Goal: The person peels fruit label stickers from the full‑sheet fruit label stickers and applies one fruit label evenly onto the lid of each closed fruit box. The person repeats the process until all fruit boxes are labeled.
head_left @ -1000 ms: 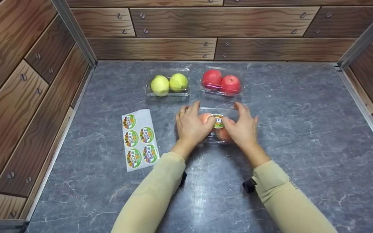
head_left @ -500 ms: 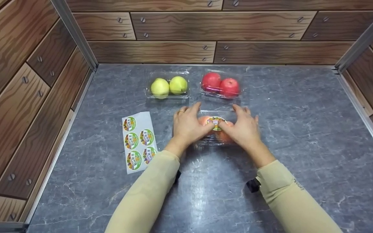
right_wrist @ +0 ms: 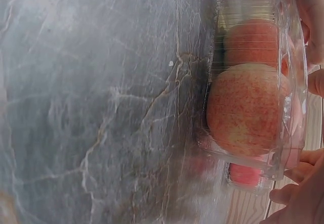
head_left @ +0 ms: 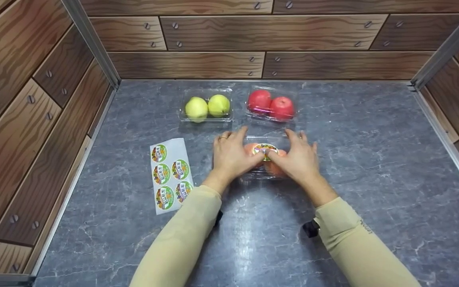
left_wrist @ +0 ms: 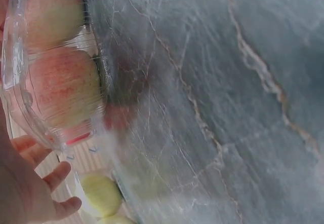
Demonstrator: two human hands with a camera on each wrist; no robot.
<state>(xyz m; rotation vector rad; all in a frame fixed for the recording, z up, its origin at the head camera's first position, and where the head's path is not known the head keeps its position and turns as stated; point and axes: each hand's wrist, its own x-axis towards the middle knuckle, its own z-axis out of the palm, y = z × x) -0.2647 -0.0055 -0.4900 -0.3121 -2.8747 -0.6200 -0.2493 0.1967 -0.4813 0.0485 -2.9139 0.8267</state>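
Observation:
A clear plastic clamshell box point(head_left: 256, 173) with two pinkish-orange round fruits point(right_wrist: 248, 110) stands in front of me, and a round colourful sticker point(head_left: 264, 147) lies on its lid. My left hand point(head_left: 231, 155) spans the box's left side, its thumb pressing on the sticker. From the right side, my right hand point(head_left: 300, 157) reaches over in the same way, its thumb close beside the left one on the sticker. The other fingers of both hands are spread around the box's sides. Both thumbs cover the sticker's lower part. The left wrist view shows the fruits point(left_wrist: 63, 84) through the box wall.
Behind, two more clear boxes hold yellow-green fruits point(head_left: 196, 108) and red apples point(head_left: 282, 107). A white sheet point(head_left: 177, 149) with several round stickers lies at left. Wood-patterned walls point(head_left: 213, 63) bound the grey marbled table point(head_left: 373, 159).
My thumbs have slid closer together over the sticker. The head view has shifted slightly, while the boxes and the sticker sheet stay in place.

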